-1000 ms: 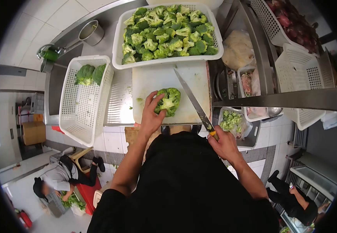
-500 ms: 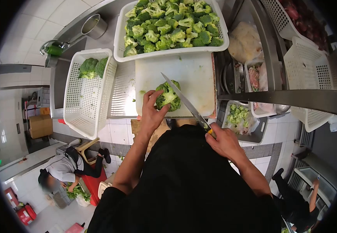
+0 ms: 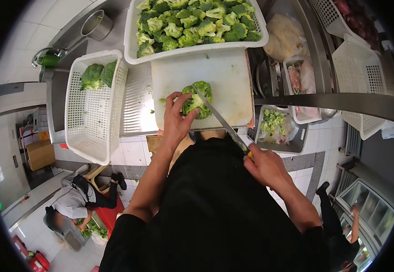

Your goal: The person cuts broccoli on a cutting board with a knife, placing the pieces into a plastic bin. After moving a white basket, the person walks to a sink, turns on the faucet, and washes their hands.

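Green broccoli head [image 3: 200, 93] gripped by left hand [image 3: 175, 124], knife [image 3: 219, 119] across it.
Fingers [image 3: 173, 103] half curled, tips and thumb clamping its near side; right hand [image 3: 265, 167] fisted tight round knife handle. Sits mid white cutting board [image 3: 226, 72], just below full floret basket [image 3: 131, 31]; two more heads in side basket [image 3: 76, 131].

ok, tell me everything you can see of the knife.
The knife has a long, narrow, pointed blade that looks like steel; its handle is mostly hidden in the right hand, only a yellowish bit showing. It slants across the white cutting board, tip at the broccoli head that the left hand steadies.
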